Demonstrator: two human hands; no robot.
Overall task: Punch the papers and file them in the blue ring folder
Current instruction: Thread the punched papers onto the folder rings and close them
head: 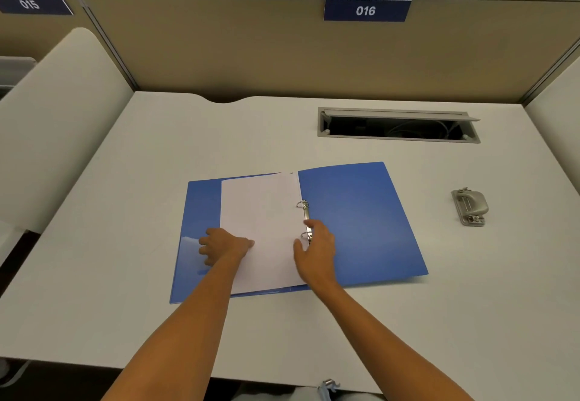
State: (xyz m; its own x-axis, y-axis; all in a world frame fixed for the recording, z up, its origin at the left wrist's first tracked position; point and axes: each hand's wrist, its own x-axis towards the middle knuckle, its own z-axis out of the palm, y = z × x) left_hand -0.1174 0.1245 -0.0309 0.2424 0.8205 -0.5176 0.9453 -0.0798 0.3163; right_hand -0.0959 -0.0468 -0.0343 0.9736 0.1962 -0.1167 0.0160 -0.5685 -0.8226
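1. The blue ring folder [361, 221] lies open and flat on the white bench [125, 275], both covers spread, its near edge set back from the bench's front edge.
2. The papers [260, 212] lie as a white stack on the left half of the folder, their right edge at the metal rings [305, 218] along the spine.
3. The left hand [224, 245] rests on the papers' left edge, fingers curled onto the blue cover beside it, thumb lying on the sheet; its grip is narrow, pressing down rather than closed around anything.
4. The right hand [317, 248] sits at the papers' right edge, fingertips touching the ring mechanism near the lower ring. Its grip is loose and half open; whether it pinches a ring I cannot tell.
5. Right of the right grip, the folder's right cover is bare blue, then open bench runs to the grey hole punch [469, 207], which stands well apart near the right edge.
6. Beyond both grips, past the folder's far edge, the bench holds a cable hatch [398, 125] with its lid tilted up, set before the partition wall.
7. Left of the left grip, the bench lies open out to its left edge.
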